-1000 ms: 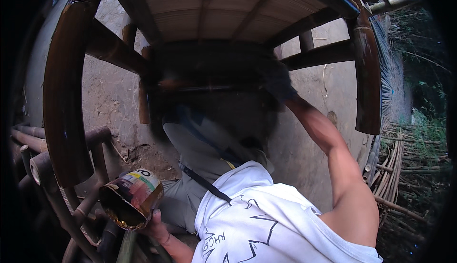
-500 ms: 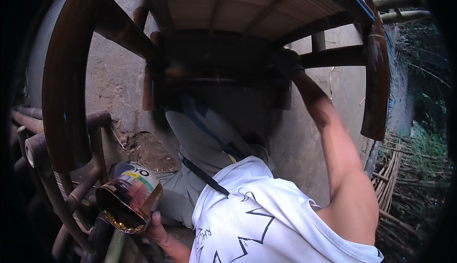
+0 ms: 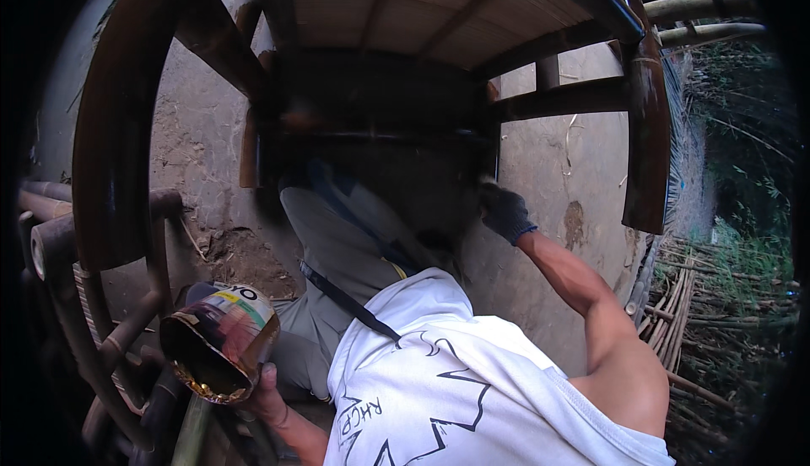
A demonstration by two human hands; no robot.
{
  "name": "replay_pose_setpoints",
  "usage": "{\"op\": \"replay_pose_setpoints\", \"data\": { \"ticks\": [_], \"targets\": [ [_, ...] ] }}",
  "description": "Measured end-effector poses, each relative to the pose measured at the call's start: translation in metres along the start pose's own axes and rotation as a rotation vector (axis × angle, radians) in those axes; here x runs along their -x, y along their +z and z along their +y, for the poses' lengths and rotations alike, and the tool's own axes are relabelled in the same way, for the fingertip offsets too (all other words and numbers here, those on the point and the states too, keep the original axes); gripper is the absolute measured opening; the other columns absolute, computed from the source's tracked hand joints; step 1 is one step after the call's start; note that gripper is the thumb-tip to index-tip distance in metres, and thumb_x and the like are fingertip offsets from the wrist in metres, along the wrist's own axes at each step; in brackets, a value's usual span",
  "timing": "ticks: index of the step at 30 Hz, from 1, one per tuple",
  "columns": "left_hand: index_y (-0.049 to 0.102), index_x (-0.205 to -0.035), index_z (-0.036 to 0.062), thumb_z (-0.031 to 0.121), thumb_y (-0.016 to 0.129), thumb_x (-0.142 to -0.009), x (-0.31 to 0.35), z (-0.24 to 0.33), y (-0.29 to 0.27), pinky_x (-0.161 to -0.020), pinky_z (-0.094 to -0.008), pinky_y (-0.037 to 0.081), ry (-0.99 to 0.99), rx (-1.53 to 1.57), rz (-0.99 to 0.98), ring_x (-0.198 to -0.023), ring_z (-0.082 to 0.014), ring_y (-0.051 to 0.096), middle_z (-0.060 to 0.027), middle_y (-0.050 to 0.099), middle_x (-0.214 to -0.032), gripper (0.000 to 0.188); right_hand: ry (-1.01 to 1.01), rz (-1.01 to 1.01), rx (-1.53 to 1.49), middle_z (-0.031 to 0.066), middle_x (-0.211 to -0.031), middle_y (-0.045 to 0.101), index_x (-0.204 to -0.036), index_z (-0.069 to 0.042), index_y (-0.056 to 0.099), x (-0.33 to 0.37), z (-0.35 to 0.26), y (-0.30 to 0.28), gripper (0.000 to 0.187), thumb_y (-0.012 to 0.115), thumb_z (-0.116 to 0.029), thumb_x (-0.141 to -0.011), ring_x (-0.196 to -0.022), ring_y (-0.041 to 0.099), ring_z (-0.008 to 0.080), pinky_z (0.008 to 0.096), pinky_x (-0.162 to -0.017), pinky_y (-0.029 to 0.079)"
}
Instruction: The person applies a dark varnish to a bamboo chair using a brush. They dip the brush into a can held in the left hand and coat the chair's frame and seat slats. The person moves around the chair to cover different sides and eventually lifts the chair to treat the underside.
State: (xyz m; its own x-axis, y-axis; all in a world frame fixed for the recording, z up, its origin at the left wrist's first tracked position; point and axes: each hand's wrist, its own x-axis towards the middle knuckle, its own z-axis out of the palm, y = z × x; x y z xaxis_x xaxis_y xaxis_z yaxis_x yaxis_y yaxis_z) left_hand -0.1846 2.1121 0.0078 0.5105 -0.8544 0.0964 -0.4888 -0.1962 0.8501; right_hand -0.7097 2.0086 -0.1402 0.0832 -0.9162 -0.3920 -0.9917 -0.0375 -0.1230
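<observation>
My left hand (image 3: 268,397) grips the side of a tin can (image 3: 240,324) at the lower left. Its label is colourful, its rim is jagged, and dark and amber stains coat the opening. The can tilts so that its mouth shows. On the right, my right hand (image 3: 508,214) wears a dark knit glove and is closed. A small pale bit shows at its fingertips, too little to name. This hand is beside the right leg of a dark brown glossy bamboo chair frame (image 3: 557,99), below its side rail. Deep shadow hides the frame's lower front.
A thick curved bamboo armrest (image 3: 114,154) stands close on the left. Other bamboo pieces (image 3: 126,339) crowd the lower left. A woven panel (image 3: 405,10) spans the frame at the top. Bundled sticks (image 3: 683,297) and greenery lie at the right, past the concrete floor (image 3: 540,297).
My right hand has come down and slightly left, from the frame's right rail to beside its lower leg. The can stays in my left hand, with a small shift in view.
</observation>
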Motion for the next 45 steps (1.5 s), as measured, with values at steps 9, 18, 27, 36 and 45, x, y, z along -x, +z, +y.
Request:
{"op": "replay_pose_setpoints", "data": {
  "ticks": [9,18,27,36,45],
  "targets": [
    [0.049,-0.138,-0.0020,0.051,0.083,-0.071,0.001,0.007,0.001,-0.103,-0.0416,0.042,-0.073,-0.019,-0.041,-0.120,-0.0279,0.054,-0.0151,0.055,-0.134,0.092,-0.193,-0.095,0.090,0.0100,-0.099,0.070,-0.105,-0.013,0.069,-0.061,-0.028,-0.007,0.017,0.060,-0.014,-0.090,-0.095,0.067,0.0271,0.0379,-0.079,0.055],
    [0.049,-0.135,-0.0047,0.063,0.071,-0.076,0.006,0.027,-0.003,-0.101,-0.0412,0.042,-0.022,-0.261,-0.008,-0.118,-0.0268,0.055,-0.0156,0.056,-0.131,0.092,-0.366,0.313,-1.105,0.0059,-0.109,0.067,-0.110,-0.008,0.066,-0.251,-0.207,-0.094,0.018,0.061,-0.019,-0.096,-0.099,0.064,0.0181,0.0318,-0.085,0.052],
    [0.049,-0.137,-0.0016,0.075,0.066,-0.075,0.011,0.035,-0.006,-0.102,-0.0466,0.041,-0.167,-0.305,-0.078,-0.120,-0.0335,0.053,-0.0186,0.053,-0.136,0.100,-0.444,0.444,-0.719,0.0111,-0.109,0.064,-0.110,-0.017,0.067,-0.335,-0.201,0.019,0.023,0.059,-0.034,-0.096,-0.100,0.062,0.0284,0.0424,-0.091,0.050],
    [0.036,-0.144,-0.0036,0.056,0.079,-0.074,-0.015,0.037,0.009,-0.105,-0.0418,0.041,0.021,0.041,-0.081,-0.125,-0.0274,0.051,-0.0152,0.049,-0.140,0.102,-0.302,0.814,-0.179,0.0131,-0.130,0.060,-0.130,-0.029,0.062,-0.252,-0.087,0.027,0.045,0.072,-0.030,-0.087,-0.118,0.059,0.0353,0.0454,-0.098,0.051],
    [0.039,-0.141,-0.0051,0.053,0.079,-0.076,-0.020,0.047,0.022,-0.104,-0.0402,0.042,0.073,0.090,-0.098,-0.123,-0.0267,0.052,-0.0149,0.051,-0.137,0.096,-0.055,0.503,0.171,0.0099,-0.127,0.060,-0.124,-0.021,0.063,-0.175,0.034,-0.023,0.049,0.068,-0.017,-0.076,-0.101,0.066,0.0314,0.0439,-0.078,0.057]
  ]
}}
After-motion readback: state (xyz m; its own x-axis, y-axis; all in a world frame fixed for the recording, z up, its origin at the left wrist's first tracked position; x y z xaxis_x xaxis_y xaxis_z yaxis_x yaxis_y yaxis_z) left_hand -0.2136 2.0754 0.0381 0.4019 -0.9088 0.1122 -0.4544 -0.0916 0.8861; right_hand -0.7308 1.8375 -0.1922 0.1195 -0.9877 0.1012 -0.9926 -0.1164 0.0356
